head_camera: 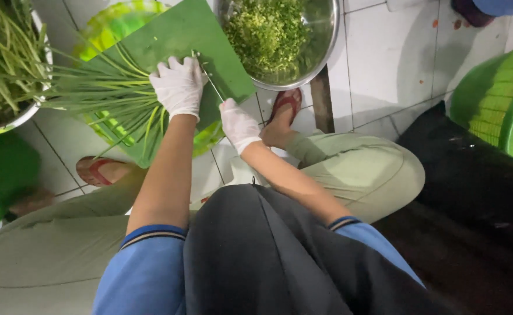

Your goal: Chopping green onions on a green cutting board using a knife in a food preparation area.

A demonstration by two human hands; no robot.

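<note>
Head view looks down on a green cutting board (175, 41) resting on the tiled floor. Across the board lies a bundle of green onion stalks (102, 93), long axis running left to right, ends under the gloved left hand (179, 87), whose fingers curl down to press them flat. Just right of that hand, the gloved right hand (239, 125) is closed around a knife (210, 79), blade angled up across the board toward the stalk ends.

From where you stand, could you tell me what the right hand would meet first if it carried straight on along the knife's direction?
Probably the metal bowl of chopped greens. The right hand points its knife up-left across the green cutting board, close beside the left hand; depth is unclear.
</note>
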